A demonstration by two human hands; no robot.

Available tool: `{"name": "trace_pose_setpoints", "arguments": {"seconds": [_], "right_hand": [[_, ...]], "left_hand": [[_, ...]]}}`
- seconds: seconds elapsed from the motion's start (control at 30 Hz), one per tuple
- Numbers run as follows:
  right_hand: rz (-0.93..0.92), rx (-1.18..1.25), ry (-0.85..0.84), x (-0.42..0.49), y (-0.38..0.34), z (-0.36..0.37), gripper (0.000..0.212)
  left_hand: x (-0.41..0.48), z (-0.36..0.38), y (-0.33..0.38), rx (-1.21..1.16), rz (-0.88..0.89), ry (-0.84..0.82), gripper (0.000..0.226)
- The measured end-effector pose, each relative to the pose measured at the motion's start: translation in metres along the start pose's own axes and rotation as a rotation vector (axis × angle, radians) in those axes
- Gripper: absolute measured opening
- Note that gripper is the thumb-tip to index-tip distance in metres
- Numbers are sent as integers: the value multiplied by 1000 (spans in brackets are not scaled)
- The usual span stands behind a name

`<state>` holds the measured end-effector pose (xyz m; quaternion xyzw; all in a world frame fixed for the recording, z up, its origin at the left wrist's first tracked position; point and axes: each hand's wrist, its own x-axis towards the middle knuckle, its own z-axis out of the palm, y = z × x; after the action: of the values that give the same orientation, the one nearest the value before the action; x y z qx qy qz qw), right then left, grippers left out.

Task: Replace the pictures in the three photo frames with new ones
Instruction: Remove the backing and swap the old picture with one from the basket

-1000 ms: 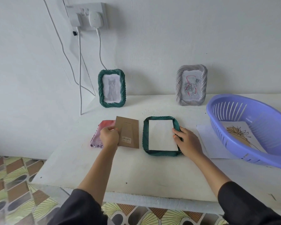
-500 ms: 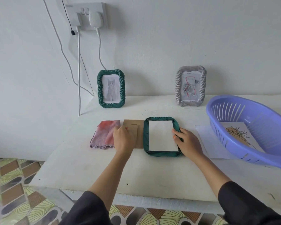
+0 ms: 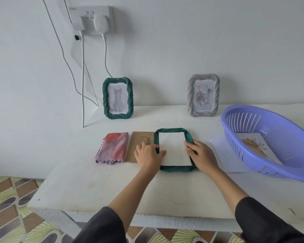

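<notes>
A green twisted photo frame (image 3: 174, 168) lies face down on the white table (image 3: 112, 190) with a white sheet (image 3: 174, 148) in its opening. My left hand (image 3: 148, 155) rests on the frame's left edge, thumb on the white sheet. My right hand (image 3: 203, 155) presses the frame's right edge. The brown cardboard backing (image 3: 139, 142) lies flat just left of the frame. A second green frame (image 3: 118, 98) with a cat drawing and a grey frame (image 3: 203, 95) with a rose drawing stand upright against the wall.
A pink-purple folded cloth (image 3: 112, 148) lies left of the backing. A purple plastic basket (image 3: 270, 146) at the right holds a line drawing (image 3: 254, 146). White papers (image 3: 221, 155) lie beside it. Cables (image 3: 82, 76) hang from a wall socket (image 3: 91, 20). Table front edge is near.
My left hand set the cardboard backing flat beside the frame, let go of it, and moved right onto the frame's left edge. My right hand stayed put.
</notes>
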<state>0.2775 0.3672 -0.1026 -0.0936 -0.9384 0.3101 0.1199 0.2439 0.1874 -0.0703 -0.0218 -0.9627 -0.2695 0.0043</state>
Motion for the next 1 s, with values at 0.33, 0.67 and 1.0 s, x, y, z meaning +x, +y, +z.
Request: {"name": "trace_pose_setpoints", "arguments": {"seconds": [0.33,0.67,1.0], "right_hand": [[-164,-91,210,-14,-26,-17,38],[380,-341,-48,-36,-13,-139,53],[264,-139,42,-33,-7,-183,39]], "left_hand": [[7,-11,6,-251,-67,54,16],[17,-17,57,-860,-30,-153,6],[-14,48,118,-781,-57,-365,25]]}}
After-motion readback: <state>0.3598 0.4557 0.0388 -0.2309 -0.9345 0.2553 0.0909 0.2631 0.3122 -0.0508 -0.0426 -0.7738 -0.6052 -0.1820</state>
